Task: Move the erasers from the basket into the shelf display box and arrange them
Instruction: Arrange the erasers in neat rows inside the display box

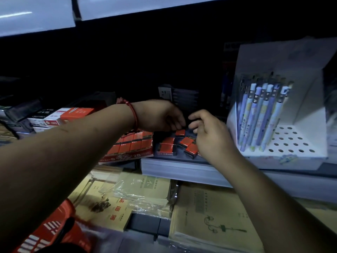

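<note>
I have both hands up at the shelf in the middle of the frame. The left hand (160, 115), with a red bracelet (134, 114) on its wrist, reaches in from the left with its fingers curled downward. Its fingertips sit just above one upright eraser (180, 132). The light there is too dim for me to tell whether the hand is gripping anything.

The right hand (209, 132) comes in from the lower right. Its fingers are bent toward the left hand and the two nearly meet over a dark gap. I cannot tell whether those fingers are pinching something.

The loose erasers (187, 143), red with black ends, lie scattered at mixed angles in the shallow grey display box (164, 158), directly under and between both hands. Just left of them is a red 2B box (127, 157) holding tidy rows of the same erasers.

The red basket (45, 232) sits in the lower left corner, well apart from both hands. A white pen stand (300, 143) holding blue pens (262, 115) is at right. Brown notebooks (209, 216) lie along the bottom of the frame.
</note>
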